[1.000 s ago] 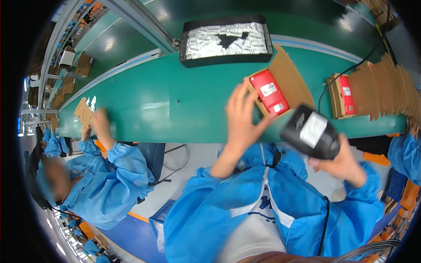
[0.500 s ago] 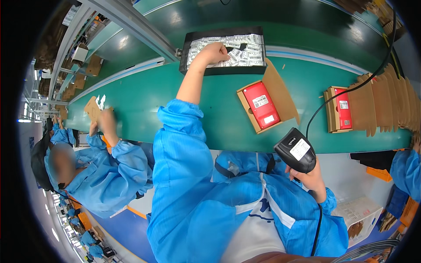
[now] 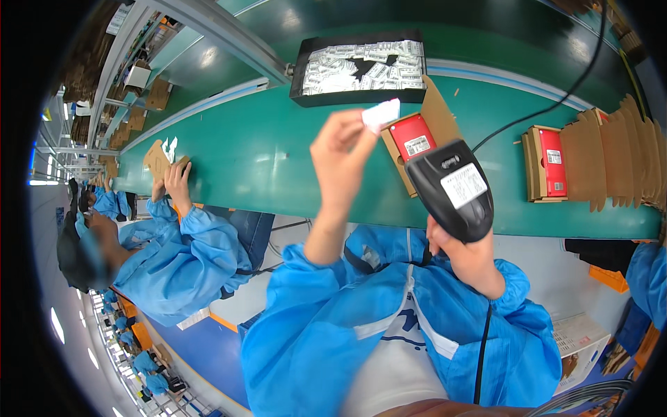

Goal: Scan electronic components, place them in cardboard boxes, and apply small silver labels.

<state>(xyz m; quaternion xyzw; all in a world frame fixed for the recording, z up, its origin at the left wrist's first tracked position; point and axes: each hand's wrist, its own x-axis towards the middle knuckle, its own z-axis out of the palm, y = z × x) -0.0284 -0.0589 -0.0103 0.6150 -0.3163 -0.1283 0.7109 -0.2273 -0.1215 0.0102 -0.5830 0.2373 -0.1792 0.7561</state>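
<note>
One red box [image 3: 413, 133] lies near both hands [image 3: 338, 161], beyond the scanner [image 3: 450, 191]

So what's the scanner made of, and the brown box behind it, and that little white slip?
The scanner looks like hard plastic: black, smooth, with a soft shine. The box is probably cardboard: dull brown and stiffly folded. The slip in the left hand looks thin and white, so maybe paper, but it could be plastic film.
</note>
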